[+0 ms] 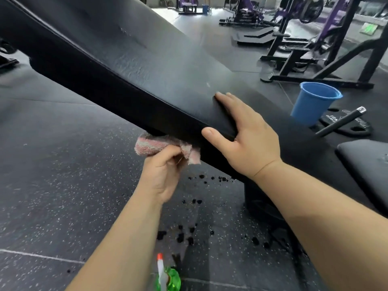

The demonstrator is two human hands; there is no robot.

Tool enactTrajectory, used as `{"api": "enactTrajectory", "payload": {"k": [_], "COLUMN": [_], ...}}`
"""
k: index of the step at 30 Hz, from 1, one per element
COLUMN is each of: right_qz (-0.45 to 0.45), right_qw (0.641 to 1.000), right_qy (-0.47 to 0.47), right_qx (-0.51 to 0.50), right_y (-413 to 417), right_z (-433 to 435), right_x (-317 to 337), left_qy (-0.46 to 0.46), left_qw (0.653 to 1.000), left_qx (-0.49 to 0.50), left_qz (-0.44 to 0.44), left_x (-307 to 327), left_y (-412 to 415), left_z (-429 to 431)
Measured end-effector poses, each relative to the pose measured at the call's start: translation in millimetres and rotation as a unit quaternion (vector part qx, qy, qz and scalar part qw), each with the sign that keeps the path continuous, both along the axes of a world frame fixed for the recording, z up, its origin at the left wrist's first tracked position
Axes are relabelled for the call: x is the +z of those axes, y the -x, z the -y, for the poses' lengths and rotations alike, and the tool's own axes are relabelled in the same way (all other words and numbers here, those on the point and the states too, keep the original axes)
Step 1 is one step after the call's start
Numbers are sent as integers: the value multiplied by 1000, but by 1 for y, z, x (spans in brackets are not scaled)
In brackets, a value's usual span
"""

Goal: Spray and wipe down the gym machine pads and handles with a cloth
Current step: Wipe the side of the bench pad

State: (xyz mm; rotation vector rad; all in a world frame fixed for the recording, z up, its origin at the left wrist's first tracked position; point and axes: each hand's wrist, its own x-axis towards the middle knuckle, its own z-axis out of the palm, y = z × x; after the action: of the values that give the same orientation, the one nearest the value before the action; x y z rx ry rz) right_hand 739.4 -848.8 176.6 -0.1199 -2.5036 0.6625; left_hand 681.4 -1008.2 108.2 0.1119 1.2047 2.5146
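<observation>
Crossing a speckled, seemingly wet-spotted floor (63, 175), the pad (136, 66) bears flat right fingers (233, 103); left fingers (168, 153) grip the cloth (151, 144).

Right of centre: blue bucket (315, 103), upright on the floor (52, 185), top open. Just beside it, lower right: black bar (340, 121) with a chrome end, lying tilted across a flat black plate (357, 130) with white lettering. Dark speckled rubber floor throughout; dark wet spots (189, 236) at lower centre; thin white line (42, 256) at lower left. Upper right: purple-and-black machines (315, 38), green panel (368, 28) behind. Top centre, far off: second blue bucket (205, 9).
</observation>
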Motion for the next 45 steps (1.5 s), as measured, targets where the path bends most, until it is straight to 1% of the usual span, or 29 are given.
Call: {"api": "enactTrajectory", "payload": {"k": [4, 6, 8, 9, 10, 11, 13, 15, 17, 19, 21, 24, 26, 28, 29, 30, 31, 32, 33, 34, 35, 36, 37, 38, 39, 40, 43, 45], "right_qz": [-5, -14, -26, -33, -39, -43, -46, -47, -57, -58, -45, -33, -73, -119, -147, -185, -228, -268, -300, -319, -318, -292, -261, -237, -220, -212, -209, -185], "right_qw": [1000, 1000, 999, 999, 999, 998, 997, 996, 993, 983, 963, 940, 924, 910, 898, 876, 844, 802, 746, 679, 606, 544, 504, 477, 466, 468, 500, 534], "right_qy": [-3, -3, 2, 4, 4, 2, -7, -10, 5, 70, 139, 191, 223, 244, 260, 284, 314, 350, 402, 467, 538, 608, 666, 709, 737, 755, 795, 809], "right_qx": [-19, -27, -34, -37, -37, -49, -63, -77, -102, -158, -227, -280, -302, -315, -323, -342, -371, -404, -438, -468, -492, -499, -484, -462, -438, -407, -272, -163], "right_y": [2, 2, 1, 0, 0, -1, -1, -4, -10, -25, -49, -66, -58, -50, -48, -47, -49, -53, -56, -59, -62, -62, -61, -60, -61, -62, -72, -78], "right_z": [1, 3, 5, 6, 7, 9, 9, 8, 3, -10, -27, -36, -33, -27, -24, -20, -16, -13, -11, -8, -5, -1, 3, 8, 15, 19, 31, 39], "right_x": [-1, -1, 0, 0, 0, -2, -2, -6, -17, -38, -63, -81, -82, -85, -91, -99, -108, -116, -128, -140, -150, -158, -164, -169, -175, -178, -170, -157], "left_qy": [37, 66, 158, 184, 188, 167, 107, 36, 4, 21, 52, 114, 139, 126, 107, 74, 44, 24, 33, 57, 78, 101, 135, 171, 208, 228, 242, 278], "left_qw": [999, 998, 984, 974, 969, 970, 982, 994, 997, 997, 994, 981, 970, 964, 968, 976, 984, 989, 990, 991, 989, 985, 975, 963, 953, 948, 939, 931], "left_qx": [31, 15, -68, -107, -123, -136, -109, -72, -56, -46, -48, -98, -142, -171, -169, -161, -141, -116, -100, -85, -75, -83, -97, -116, -131, -142, -169, -159], "left_qz": [18, 16, -41, -74, -99, -113, -110, -68, -44, -57, -87, -121, -141, -160, -149, -122, -98, -86, -89, -92, -98, -117, -148, -173, -177, -170, -178, -177], "left_x": [5, -1, -13, -16, -19, -21, -21, -19, -22, -25, -31, -40, -39, -37, -38, -35, -33, -33, -36, -39, -40, -42, -47, -52, -57, -58, -60, -59], "left_y": [-7, -13, -22, -27, -29, -26, -15, -5, 3, 2, -1, -14, -27, -30, -23, -15, -8, -3, -1, -2, -6, -11, -18, -26, -34, -38, -40, -37], "left_z": [-13, -26, -38, -42, -42, -41, -29, -15, -15, -22, -32, -51, -60, -54, -47, -37, -28, -25, -28, -34, -42, -52, -63, -73, -80, -85, -75, -57]}}
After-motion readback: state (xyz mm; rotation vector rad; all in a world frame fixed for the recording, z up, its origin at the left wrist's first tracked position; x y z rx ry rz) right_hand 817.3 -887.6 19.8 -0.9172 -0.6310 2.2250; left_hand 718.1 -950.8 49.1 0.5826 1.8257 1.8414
